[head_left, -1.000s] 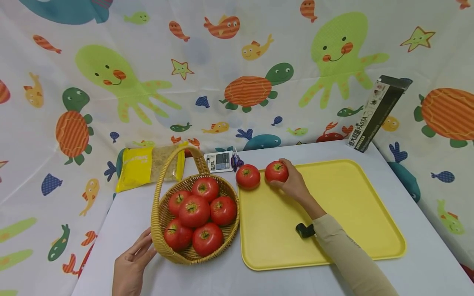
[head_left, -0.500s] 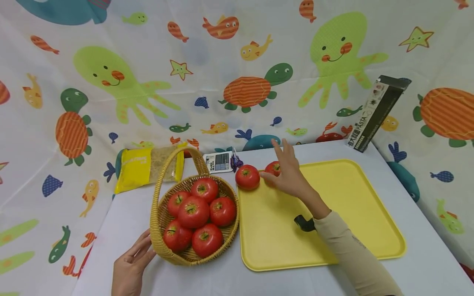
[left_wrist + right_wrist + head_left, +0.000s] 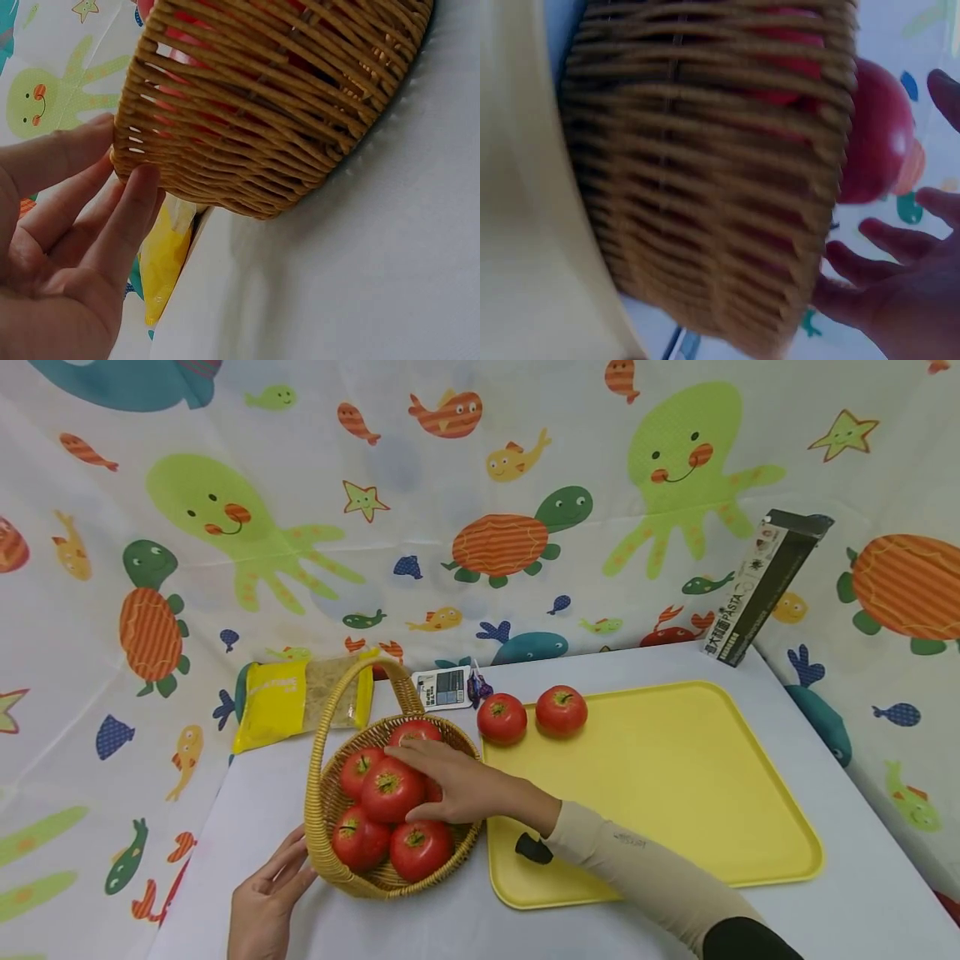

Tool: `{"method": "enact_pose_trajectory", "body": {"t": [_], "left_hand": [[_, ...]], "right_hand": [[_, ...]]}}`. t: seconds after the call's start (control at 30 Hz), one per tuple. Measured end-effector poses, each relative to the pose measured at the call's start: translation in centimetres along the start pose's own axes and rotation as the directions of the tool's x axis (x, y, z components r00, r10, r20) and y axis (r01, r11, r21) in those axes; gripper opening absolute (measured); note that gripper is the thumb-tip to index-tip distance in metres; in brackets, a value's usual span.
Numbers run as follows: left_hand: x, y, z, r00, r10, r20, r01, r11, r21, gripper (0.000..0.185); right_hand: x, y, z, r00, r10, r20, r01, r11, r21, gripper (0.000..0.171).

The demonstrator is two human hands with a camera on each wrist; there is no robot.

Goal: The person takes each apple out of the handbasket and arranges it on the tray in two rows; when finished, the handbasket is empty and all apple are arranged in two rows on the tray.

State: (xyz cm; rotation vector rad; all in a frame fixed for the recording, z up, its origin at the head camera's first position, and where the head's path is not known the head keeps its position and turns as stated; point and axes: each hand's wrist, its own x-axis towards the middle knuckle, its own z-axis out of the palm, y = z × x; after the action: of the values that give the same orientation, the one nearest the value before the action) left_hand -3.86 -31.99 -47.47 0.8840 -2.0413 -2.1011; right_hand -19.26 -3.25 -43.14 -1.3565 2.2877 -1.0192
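Note:
A wicker basket (image 3: 322,827) with a tall handle holds several red tomatoes (image 3: 392,789). My right hand (image 3: 442,785) reaches into it from the right, fingers spread over a tomato that is mostly hidden beneath the palm. In the right wrist view the fingers (image 3: 889,247) are apart beside the basket wall (image 3: 705,187), with a tomato (image 3: 874,142) beyond them. My left hand (image 3: 277,877) rests with straight fingers against the basket's left side (image 3: 262,112). Two tomatoes (image 3: 502,718) (image 3: 561,710) sit at the far left corner of the yellow tray (image 3: 675,793).
A yellow packet (image 3: 303,697) lies behind the basket. A small white device (image 3: 444,687) and a purple item (image 3: 477,687) sit near the back edge. A dark pasta box (image 3: 765,587) leans on the sea-creature cloth at the back right.
My right hand let go of the second tomato on the tray and swung left into the basket. The left hand and the basket stayed put.

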Motion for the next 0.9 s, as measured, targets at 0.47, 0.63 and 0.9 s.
{"method": "enact_pose_trajectory", "body": {"t": [0.47, 0.63, 0.9], "left_hand": [[0.0, 0.1, 0.1, 1.0, 0.011, 0.0, -0.011, 1.0, 0.004, 0.049], [0.0, 0.3, 0.1, 1.0, 0.007, -0.004, -0.006, 1.0, 0.017, 0.049], [0.1, 0.2, -0.1, 1.0, -0.019, 0.001, 0.019, 1.0, 0.017, 0.048]], "right_hand": [[2.0, -0.4, 1.8, 0.999, 0.023, 0.034, -0.019, 0.994, -0.108, 0.084], [2.2, 0.1, 2.0, 1.0, 0.008, 0.004, -0.008, 0.998, -0.057, 0.083], [1.8, 0.5, 2.2, 0.998, -0.018, -0.06, 0.021, 0.999, 0.049, 0.079]]}}
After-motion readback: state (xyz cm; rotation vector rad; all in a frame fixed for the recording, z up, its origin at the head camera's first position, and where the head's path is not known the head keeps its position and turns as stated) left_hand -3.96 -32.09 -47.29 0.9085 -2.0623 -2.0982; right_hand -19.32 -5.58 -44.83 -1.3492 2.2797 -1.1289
